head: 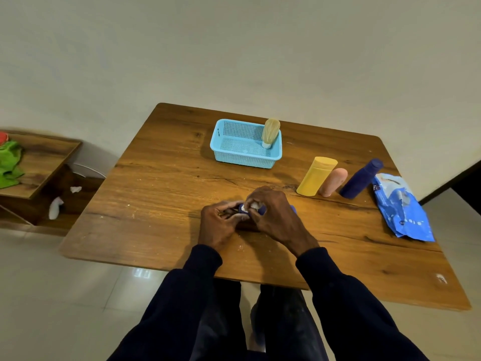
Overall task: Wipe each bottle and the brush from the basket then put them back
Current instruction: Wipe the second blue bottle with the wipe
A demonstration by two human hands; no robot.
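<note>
As far as visible, mid-task, with nothing confirmed finished. Being wiped between the centre and the near edge of the table [161,178]: held bottle [262,210], dark blue, lying on its side and mostly hidden by the hands. Gripped at one end by left hand [220,225], fingers curled round it. Rubbed along the top by right hand [273,212], fingertips bent and pinching a white wipe [247,206] against it.

Standing upright in a close row toward the right edge, outside the basket: yellow bottle [316,177], pink bottle [334,182], tall dark blue bottle [360,179]. Cannot tell whether wiped. All three yet to be returned, likewise the held bottle.

Placed near the middle of the far edge: light blue basket [246,155], holding only the brush [270,132], upright at its right end. Cannot tell whether cleaned and returned or not yet taken out.

Open board to the left of the hands and between hands and basket; straight path to the basket judged free. Tighter on the right: blue wipes packet [402,208] lying at the right edge, just beside the tall dark blue bottle. Risk of toppling the row on any careless reach that way.
</note>
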